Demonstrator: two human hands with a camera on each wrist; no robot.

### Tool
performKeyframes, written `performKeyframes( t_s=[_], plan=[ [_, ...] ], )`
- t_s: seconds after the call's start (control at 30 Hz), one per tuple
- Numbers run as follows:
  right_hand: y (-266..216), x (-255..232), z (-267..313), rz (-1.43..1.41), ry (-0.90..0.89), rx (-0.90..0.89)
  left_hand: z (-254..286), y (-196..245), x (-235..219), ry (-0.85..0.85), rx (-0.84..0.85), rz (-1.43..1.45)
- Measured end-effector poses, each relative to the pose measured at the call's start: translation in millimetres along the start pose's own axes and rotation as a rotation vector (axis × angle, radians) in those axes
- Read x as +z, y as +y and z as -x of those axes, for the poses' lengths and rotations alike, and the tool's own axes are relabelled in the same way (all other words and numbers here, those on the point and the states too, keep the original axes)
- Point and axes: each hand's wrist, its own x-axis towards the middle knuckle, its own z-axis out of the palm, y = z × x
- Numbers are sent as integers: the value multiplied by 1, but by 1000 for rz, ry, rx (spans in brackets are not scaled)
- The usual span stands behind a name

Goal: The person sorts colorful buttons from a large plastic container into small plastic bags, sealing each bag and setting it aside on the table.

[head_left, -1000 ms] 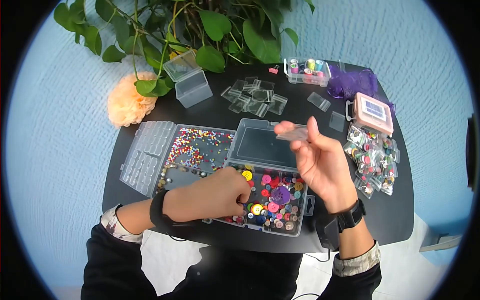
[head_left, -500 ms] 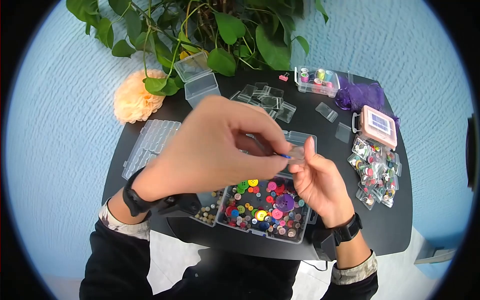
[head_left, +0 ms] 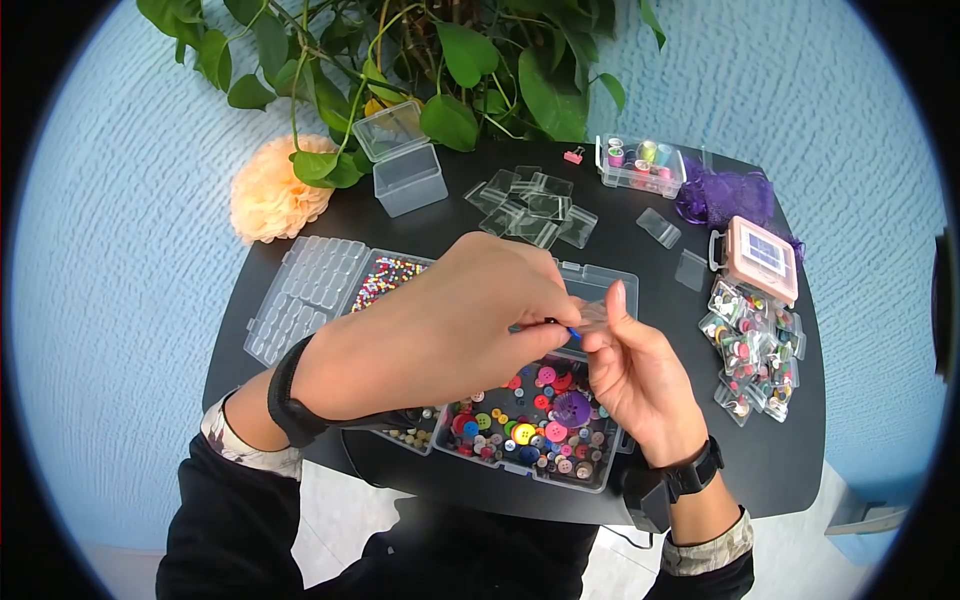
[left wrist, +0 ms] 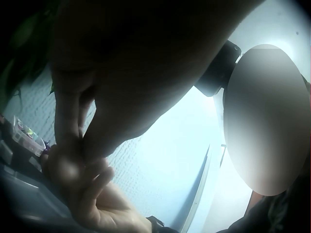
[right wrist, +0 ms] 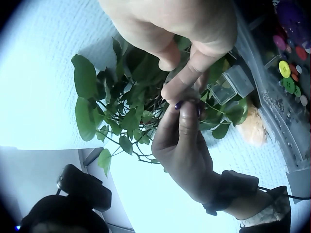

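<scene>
My left hand [head_left: 440,330] reaches across to the right and pinches a small blue button [head_left: 574,333] between thumb and fingertips. A dark bit also shows between those fingers. Palm up, my right hand [head_left: 645,385] holds a small clear zip bag [head_left: 594,316] between thumb and fingers, with the button right at it. In the right wrist view the button [right wrist: 178,105] looks dark violet-blue and the fingertips of both hands meet. Below them stands an open clear box [head_left: 520,468] of mixed buttons, a large purple button [head_left: 571,408] among them. The left wrist view is dark.
Left of the button box lies a divided case [head_left: 300,300] with colourful beads [head_left: 385,280]. Flat clear bags [head_left: 535,205] are spread behind. Filled bags [head_left: 755,350] pile at right, near a pink case [head_left: 760,260], purple mesh [head_left: 730,197] and a thread-spool box [head_left: 640,178].
My left hand rose from the button box to the bag in my right hand, bringing the blue button. Lately it has shifted only slightly, and the right hand still holds the bag.
</scene>
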Motion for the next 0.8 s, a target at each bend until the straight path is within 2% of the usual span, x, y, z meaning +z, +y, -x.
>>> performKeyframes(
  t_s=[0.13, 0.37, 0.47, 0.53, 0.67, 0.73, 0.8],
  plan=[
    [0, 5, 1, 92, 60, -9, -1, 0, 0, 9, -152, 101],
    [3, 8, 3, 111, 110, -14, -2, 9, -3, -47, -259, 54],
    [2, 8, 3, 116, 122, -17, -3, 9, -4, -79, -224, -5],
    [2, 4, 3, 104, 86, -17, -2, 4, -1, -3, -31, -41],
    [4, 5, 2, 77, 69, -8, -4, 11, -2, 91, -80, -24],
    [4, 7, 2, 46, 43, -7, -4, 7, 3, 93, 36, 28],
    [5, 9, 3, 54, 64, -15, -4, 3, 6, 100, 79, 30]
  ],
)
